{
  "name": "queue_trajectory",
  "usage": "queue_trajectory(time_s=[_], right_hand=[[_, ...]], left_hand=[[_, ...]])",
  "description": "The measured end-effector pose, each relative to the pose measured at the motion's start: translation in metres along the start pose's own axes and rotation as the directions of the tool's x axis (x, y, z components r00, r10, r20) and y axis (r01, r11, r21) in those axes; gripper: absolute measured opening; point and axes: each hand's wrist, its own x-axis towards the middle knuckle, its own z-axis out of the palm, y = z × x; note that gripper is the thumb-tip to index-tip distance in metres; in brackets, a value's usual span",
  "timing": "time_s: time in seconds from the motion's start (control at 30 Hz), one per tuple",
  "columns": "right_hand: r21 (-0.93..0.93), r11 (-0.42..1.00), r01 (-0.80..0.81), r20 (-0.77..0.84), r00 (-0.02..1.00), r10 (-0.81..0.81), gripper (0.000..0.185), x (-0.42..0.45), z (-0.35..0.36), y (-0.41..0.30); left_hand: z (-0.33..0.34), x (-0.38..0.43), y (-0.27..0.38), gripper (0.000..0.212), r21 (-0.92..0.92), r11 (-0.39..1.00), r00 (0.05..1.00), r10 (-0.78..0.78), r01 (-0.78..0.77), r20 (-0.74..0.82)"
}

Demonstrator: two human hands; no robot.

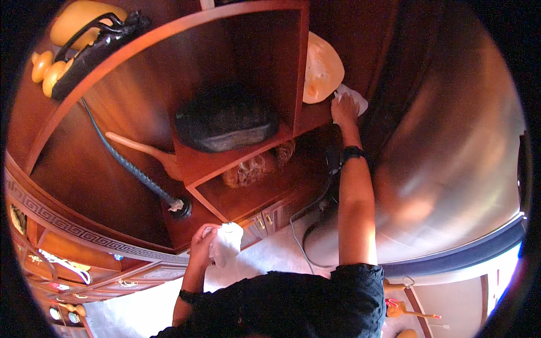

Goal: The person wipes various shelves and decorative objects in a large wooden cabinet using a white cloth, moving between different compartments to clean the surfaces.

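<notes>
My right hand [345, 110] presses a white cloth [357, 98] onto a reddish-brown wooden shelf [315, 116]. Right beside that cloth stands a pale orange-and-cream rounded object [323, 69], partly hidden behind the upright panel; its material is unclear. Lower down, in front of the cabinet, my left hand [202, 243] pinches a second white cloth [228, 241], which hangs away from the shelves. A large dark stone-like object [228, 122] rests in the middle compartment, between both hands.
A long dark ridged rod [131, 167] leans in the left compartment near a wooden handle-like piece [143, 146]. Gourds [86, 25] and a black glossy ornament [88, 63] occupy the top. Brown carved-looking objects [249, 170] sit below. A grey cable [293, 234] trails to the floor.
</notes>
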Motion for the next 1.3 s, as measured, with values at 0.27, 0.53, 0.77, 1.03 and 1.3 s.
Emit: queue_trajectory(time_s=[0.27, 0.53, 0.77, 1.03, 1.3], right_hand=[[0.240, 0.893, 0.381, -0.304, 0.903, -0.303, 0.047, -0.105, 0.001, -0.062], [0.745, 0.667, 0.025, 0.176, 0.956, -0.233, 0.063, -0.100, -0.020, -0.084], [0.656, 0.667, 0.353, -0.377, 0.919, -0.115, 0.032, -0.156, 0.001, -0.084], [0.446, 0.647, 0.619, -0.546, 0.760, -0.352, 0.031, -0.225, -0.019, -0.142], [0.354, 0.397, 0.847, -0.461, 0.527, -0.714, 0.036, -0.258, -0.019, -0.219]], left_hand=[[0.020, 0.009, -0.011, 0.011, 0.068, 0.997, 0.995, 0.015, -0.022, 0.103], [0.013, 0.007, -0.019, 0.012, 0.067, 0.997, 0.997, 0.026, -0.031, 0.076], [0.010, -0.001, -0.022, 0.012, -0.013, 1.000, 0.991, 0.014, -0.012, 0.130], [-0.007, -0.015, -0.007, 0.011, -0.018, 0.999, 0.998, 0.030, -0.029, 0.050], [-0.036, -0.030, -0.020, 0.011, -0.079, 0.996, 0.999, 0.041, -0.043, -0.032]])
